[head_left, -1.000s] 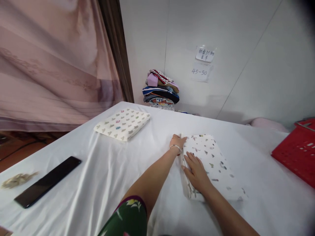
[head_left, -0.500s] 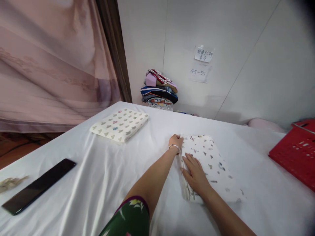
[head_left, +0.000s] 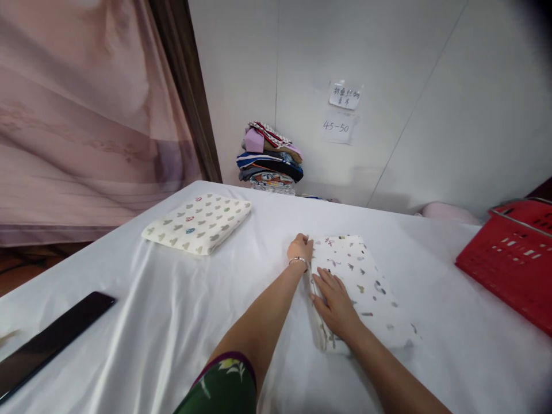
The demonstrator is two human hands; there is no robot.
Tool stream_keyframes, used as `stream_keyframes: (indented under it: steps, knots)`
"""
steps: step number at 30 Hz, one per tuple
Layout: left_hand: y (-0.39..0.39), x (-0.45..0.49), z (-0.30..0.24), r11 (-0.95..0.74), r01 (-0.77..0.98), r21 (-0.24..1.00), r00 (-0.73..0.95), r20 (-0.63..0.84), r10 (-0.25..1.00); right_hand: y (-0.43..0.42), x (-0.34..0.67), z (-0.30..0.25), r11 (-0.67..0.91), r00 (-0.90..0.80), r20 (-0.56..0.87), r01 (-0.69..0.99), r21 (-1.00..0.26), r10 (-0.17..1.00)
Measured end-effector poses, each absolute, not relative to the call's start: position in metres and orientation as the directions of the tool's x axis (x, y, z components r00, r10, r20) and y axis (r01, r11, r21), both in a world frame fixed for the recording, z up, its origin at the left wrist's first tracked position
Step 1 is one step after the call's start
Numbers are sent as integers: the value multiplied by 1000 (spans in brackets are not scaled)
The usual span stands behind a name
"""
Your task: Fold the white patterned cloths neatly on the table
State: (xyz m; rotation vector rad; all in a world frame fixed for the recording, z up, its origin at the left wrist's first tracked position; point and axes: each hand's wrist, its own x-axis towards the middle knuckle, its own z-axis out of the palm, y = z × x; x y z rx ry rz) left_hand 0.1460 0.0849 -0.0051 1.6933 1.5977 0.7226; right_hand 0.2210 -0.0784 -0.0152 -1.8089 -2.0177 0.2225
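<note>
A white folded cloth [head_left: 366, 276] with small scattered prints lies flat on the right half of the table. At its far left corner, my left hand [head_left: 300, 250] has its fingers closed on the edge; a bracelet circles that wrist. My right hand [head_left: 335, 303] rests palm down on the cloth near its left side, fingers stretched out. Part of the cloth is hidden under the right hand and forearm. Farther left lies a second folded cloth [head_left: 200, 223], cream with grey heart-like shapes, apart from both hands.
A white sheet covers the table [head_left: 155, 322]. A black phone-like slab [head_left: 52, 345] lies at the left edge, and a red plastic basket [head_left: 509, 259] stands at the right. Behind the table are a stack of folded fabrics [head_left: 271, 158] and a wall with paper signs [head_left: 338, 126]. A pink curtain [head_left: 86, 115] hangs left.
The whole view has turned slightly to the right, so the basket shows more and the dark slab less. Both hands keep their places on the cloth.
</note>
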Motion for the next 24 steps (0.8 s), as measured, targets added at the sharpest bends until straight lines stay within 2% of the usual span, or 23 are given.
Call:
stream_keyframes:
  steps: [6, 12, 19, 24]
  knots:
    - [85, 147, -6, 3, 572, 821, 88, -65, 994, -79, 219, -8, 125, -63, 166, 909, -397, 984]
    - [100, 140, -1, 71, 566, 822, 100, -154, 983, -79, 219, -8, 91, -28, 141, 881, -463, 990]
    - [102, 137, 6, 129, 555, 821, 140, -246, 959, -79, 220, -14, 125, 12, 246, 836, -534, 969]
    - [86, 133, 9, 98, 536, 839, 166, -218, 962, -78, 221, -13, 156, 45, 310, 791, -592, 950]
